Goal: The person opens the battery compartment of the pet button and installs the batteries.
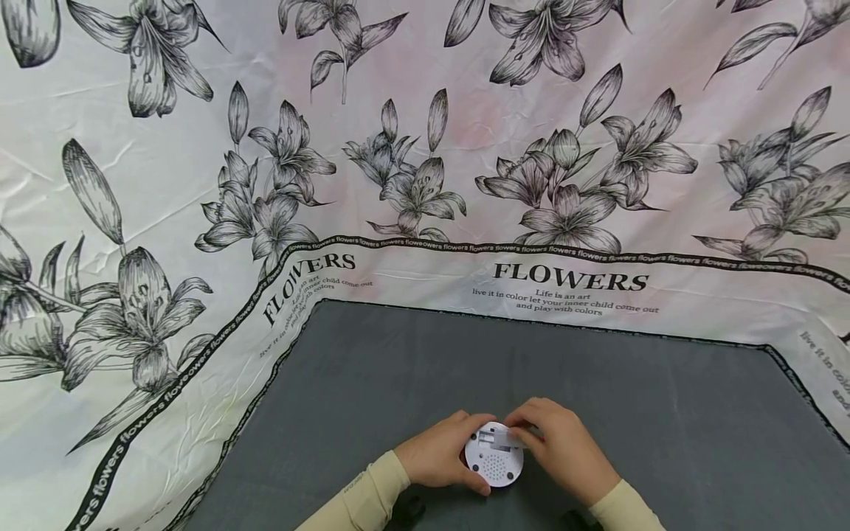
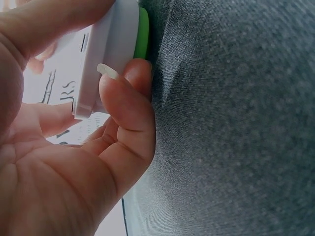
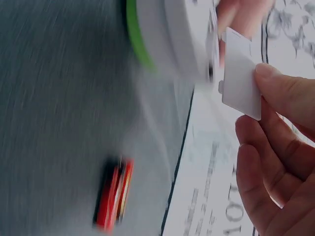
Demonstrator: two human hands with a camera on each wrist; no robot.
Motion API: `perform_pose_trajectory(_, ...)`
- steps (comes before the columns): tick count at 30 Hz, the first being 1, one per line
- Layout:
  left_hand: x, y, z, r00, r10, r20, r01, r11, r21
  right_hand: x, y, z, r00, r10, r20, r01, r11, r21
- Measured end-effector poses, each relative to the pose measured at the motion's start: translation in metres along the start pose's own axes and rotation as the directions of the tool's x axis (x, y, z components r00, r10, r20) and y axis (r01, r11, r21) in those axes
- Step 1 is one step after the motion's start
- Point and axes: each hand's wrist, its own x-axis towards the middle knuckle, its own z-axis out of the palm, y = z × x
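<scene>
My left hand [image 1: 440, 451] grips a round white device [image 1: 499, 469] by its edge, thumb on the near side and fingers on the far side. Its underside faces up, with small dark feet, a patch of holes and an uncovered battery compartment [image 1: 491, 439]. A green part [image 2: 142, 34] shows on the device's other face in the left wrist view. Between thumb and fingers, my right hand [image 1: 564, 445] pinches a thin white battery cover [image 3: 241, 73] with small tabs along one edge. The cover is beside the device; the right wrist view shows a gap between them.
Red batteries [image 3: 113, 196], blurred, lie on the dark grey table surface [image 1: 372, 369] near the right hand. A white cloth border [image 1: 425, 276] printed with flowers and lettering surrounds the grey area. Dark objects [image 1: 406, 510] partly show under the wrists.
</scene>
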Motion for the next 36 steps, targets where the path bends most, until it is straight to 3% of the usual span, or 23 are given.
perform_pose_trajectory(8,0.0,-0.001,0.002,0.999,-0.003,-0.035,0.004,0.999,0.041,-0.02,0.04,-0.036,0.989,0.141,-0.031,-0.143,0.988,-0.056)
perform_pose_trajectory(18,0.002,-0.003,0.004,0.999,0.008,-0.038,-0.006,0.999,0.054,-0.046,0.093,-0.064,0.938,0.344,0.041,-0.338,0.934,-0.121)
perform_pose_trajectory(30,0.0,0.0,0.004,0.999,-0.003,-0.037,0.004,0.999,0.044,-0.059,0.134,-0.075,0.874,0.449,0.185,-0.423,0.891,-0.163)
perform_pose_trajectory(36,0.001,0.001,0.004,0.999,-0.005,-0.032,0.006,0.999,0.042,-0.062,0.138,-0.073,0.864,0.469,0.186,-0.447,0.882,-0.149)
